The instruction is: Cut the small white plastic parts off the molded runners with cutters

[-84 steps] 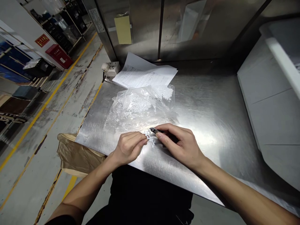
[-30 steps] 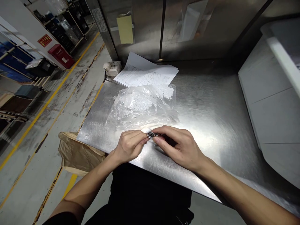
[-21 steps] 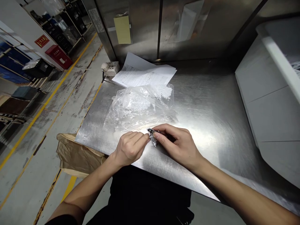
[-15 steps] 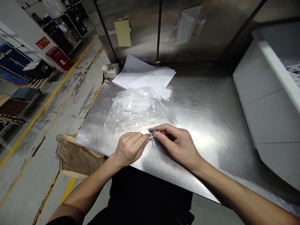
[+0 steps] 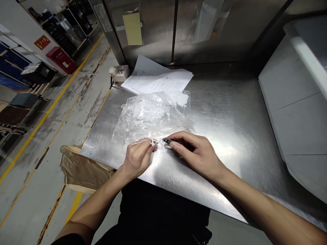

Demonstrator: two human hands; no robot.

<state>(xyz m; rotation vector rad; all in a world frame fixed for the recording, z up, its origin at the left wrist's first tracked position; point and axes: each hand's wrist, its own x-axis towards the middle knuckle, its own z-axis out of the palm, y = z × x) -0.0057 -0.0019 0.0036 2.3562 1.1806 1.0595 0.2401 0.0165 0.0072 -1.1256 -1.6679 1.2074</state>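
My left hand [image 5: 139, 157] is closed, pinching a small branched white plastic piece [image 5: 160, 143] that looks like a moulding sprue. Its thin arms stick out to the right of my fingertips. Between the thumb and forefinger of my right hand [image 5: 195, 149] is a small dark tool with a metal tip [image 5: 167, 140]. That tip meets the white piece, though whether it grips it is too small to tell. Just beyond both hands, a clear plastic bag [image 5: 150, 115] of small white bits lies on the steel table [image 5: 219, 119].
Printed papers [image 5: 155, 80] lie behind the bag, beside a white power socket [image 5: 121, 73]. A large pale bin [image 5: 293, 112] stands at the right. Left of the table, an open brown paper bag [image 5: 84, 170] sits low by the table edge. A steel wall [image 5: 204, 44] closes the back.
My left hand has turned and shifted slightly left, with the white piece now lying more sideways. My right hand stays nearly in place, still holding the dark tool. The view has tilted a little.
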